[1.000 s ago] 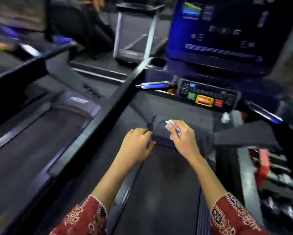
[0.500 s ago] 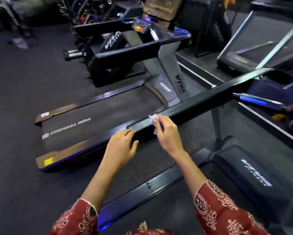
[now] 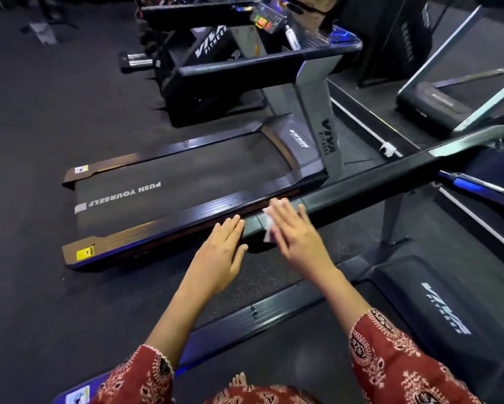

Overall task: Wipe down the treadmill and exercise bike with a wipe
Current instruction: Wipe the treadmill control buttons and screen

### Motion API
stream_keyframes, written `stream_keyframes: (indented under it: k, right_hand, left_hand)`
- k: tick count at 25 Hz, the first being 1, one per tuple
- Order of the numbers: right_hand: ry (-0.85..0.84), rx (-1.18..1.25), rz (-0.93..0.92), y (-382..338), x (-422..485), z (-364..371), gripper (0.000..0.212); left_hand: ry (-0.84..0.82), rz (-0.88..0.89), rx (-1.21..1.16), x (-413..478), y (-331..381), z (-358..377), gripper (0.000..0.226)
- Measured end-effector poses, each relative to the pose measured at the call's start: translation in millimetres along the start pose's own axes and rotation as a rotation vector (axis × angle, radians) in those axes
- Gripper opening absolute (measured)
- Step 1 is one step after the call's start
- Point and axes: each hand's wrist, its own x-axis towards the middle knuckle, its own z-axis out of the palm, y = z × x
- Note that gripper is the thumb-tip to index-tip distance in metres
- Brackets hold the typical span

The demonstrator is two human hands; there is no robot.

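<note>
**Wipe pressed on the handrail's near end**

Small white wipe (image 3: 269, 223), crumpled, lying on the near end of the black handrail (image 3: 376, 179), with one corner hanging off the edge. Held there under the straight, spread fingers of the right hand (image 3: 296, 231), pressing down rather than curling round it. Most of the wipe hidden beneath that hand. Left hand (image 3: 220, 252) flat and released, fingers straight and close together, holding nothing. Just beside the handrail's end, fingertips at its tip; touching or not, cannot tell.

Beyond the handrail: a neighbouring treadmill (image 3: 172, 193), with a dark belt printed PUSH YOURSELF and a yellow sticker on its rear corner. At that machine's far end, a console (image 3: 266, 20) with red and green buttons. Further beyond the handrail, a dumbbell (image 3: 135, 61) on the dark floor.

On the near side of the handrail: a black side rail (image 3: 259, 313) and a motor cover (image 3: 446, 310) marked VIVA. Nearest of all, red patterned sleeves (image 3: 390, 360) on both forearms.
</note>
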Motion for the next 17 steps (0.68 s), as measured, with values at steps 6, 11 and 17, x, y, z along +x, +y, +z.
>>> stream_keyframes:
  k: [6, 11, 17]
  right_hand:
    - [-0.022, 0.059, -0.026, -26, 10, 13, 0.047]
    - [-0.059, -0.058, -0.054, 77, -10, -16, 0.07]
    - [0.029, -0.147, 0.274, 189, -7, -63, 0.072]
  left_hand:
    - [0.069, 0.012, 0.038, 12, 10, 13, 0.052]
    - [0.087, 0.043, 0.131, 43, 38, 31, 0.052]
    - [0.065, -0.024, 0.144, 101, 99, 74, 0.054]
